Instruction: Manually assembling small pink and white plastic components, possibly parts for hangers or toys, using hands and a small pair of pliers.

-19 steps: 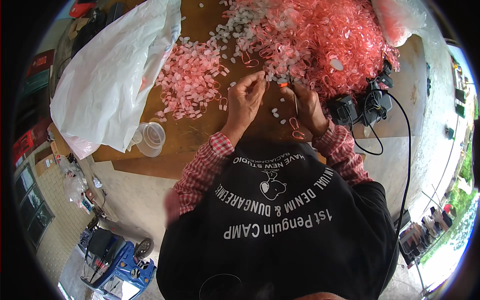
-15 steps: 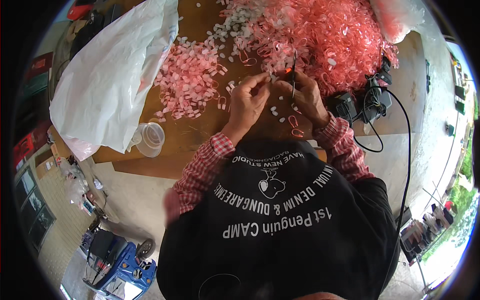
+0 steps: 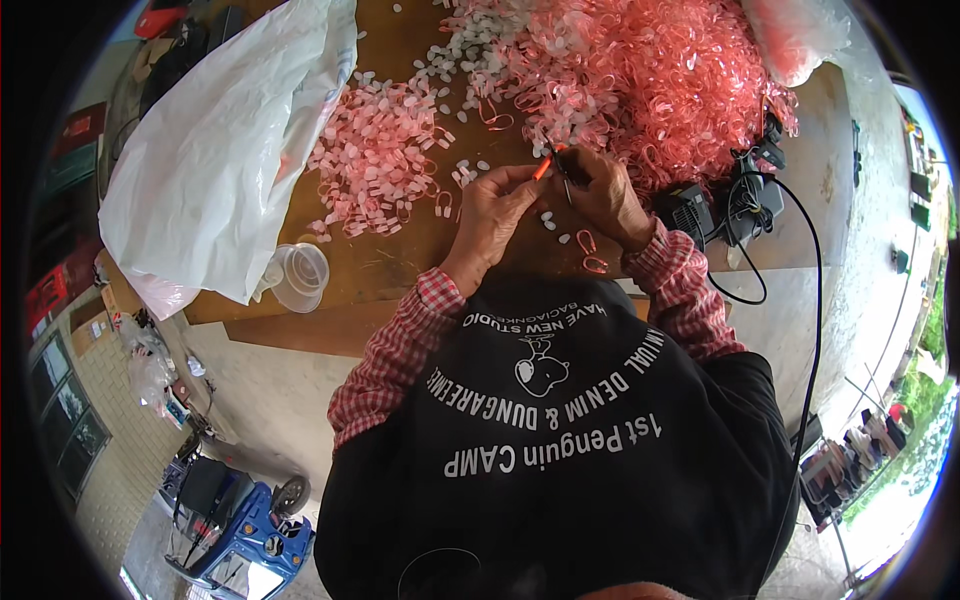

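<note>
My left hand (image 3: 493, 213) pinches a small bright orange-red piece (image 3: 542, 168) between thumb and fingertips. My right hand (image 3: 608, 196) is closed round a slim dark metal tool (image 3: 568, 190); its kind is unclear because the fingers cover most of it. The fingertips of both hands nearly meet over the brown table. Just below them lie a few white oval pieces (image 3: 549, 224) and a pink loop (image 3: 588, 242). Beyond the right hand rises a large heap of translucent pink loops (image 3: 680, 90). A smaller pile of pink loops with white oval ends (image 3: 375, 160) spreads to the left.
A white plastic sack (image 3: 225, 150) lies on the table's left side, by a clear plastic cup (image 3: 301, 278). Dark power adapters with a black cable (image 3: 748, 205) sit at right. Loose white ovals (image 3: 455, 50) lie at the back, and a clear bag (image 3: 800, 40) at far right.
My right hand has shifted slightly left and turned, tilting the tool from upright. The orange-red piece now shows at my left fingertips; earlier, orange showed beside the tool.
</note>
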`<state>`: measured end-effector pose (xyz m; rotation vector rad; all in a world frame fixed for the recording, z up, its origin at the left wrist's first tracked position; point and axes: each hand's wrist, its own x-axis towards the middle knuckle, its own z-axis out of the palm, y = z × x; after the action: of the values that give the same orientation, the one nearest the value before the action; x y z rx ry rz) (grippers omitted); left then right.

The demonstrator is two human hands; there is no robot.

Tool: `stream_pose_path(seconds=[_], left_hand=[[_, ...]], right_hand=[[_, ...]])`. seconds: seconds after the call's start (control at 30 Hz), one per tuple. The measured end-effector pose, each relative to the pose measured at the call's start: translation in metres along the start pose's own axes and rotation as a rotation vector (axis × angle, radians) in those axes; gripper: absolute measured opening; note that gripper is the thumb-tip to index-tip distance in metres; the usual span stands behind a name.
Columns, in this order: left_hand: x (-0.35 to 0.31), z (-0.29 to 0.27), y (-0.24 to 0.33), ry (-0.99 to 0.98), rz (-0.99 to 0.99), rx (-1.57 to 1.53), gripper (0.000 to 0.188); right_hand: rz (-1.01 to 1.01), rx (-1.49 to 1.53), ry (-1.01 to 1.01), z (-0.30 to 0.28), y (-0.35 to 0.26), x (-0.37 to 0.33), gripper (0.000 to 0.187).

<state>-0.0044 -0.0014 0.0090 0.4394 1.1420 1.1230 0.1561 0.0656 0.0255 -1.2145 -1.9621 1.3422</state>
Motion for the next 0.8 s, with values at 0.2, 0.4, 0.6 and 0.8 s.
stream_pose_path(seconds=[0.2, 0.4, 0.6, 0.8], left_hand=[[0.000, -0.001, -0.005, 0.004, 0.017, 0.029, 0.019], [-0.003, 0.011, 0.003, -0.028, 0.382, 0.377, 0.009], [0.004, 0.004, 0.018, 0.060, 0.472, 0.369, 0.006], [0.009, 0.001, 0.027, 0.135, 0.612, 0.707, 0.010]], right_hand=[[-0.066, -0.044, 0.109, 0.011, 0.017, 0.001, 0.021], [0.230, 0.309, 0.175, 0.014, 0.027, 0.008, 0.025], [0.079, -0.237, 0.098, -0.011, 0.028, 0.000, 0.034], [-0.042, -0.428, 0.017, -0.001, 0.009, -0.016, 0.049]])
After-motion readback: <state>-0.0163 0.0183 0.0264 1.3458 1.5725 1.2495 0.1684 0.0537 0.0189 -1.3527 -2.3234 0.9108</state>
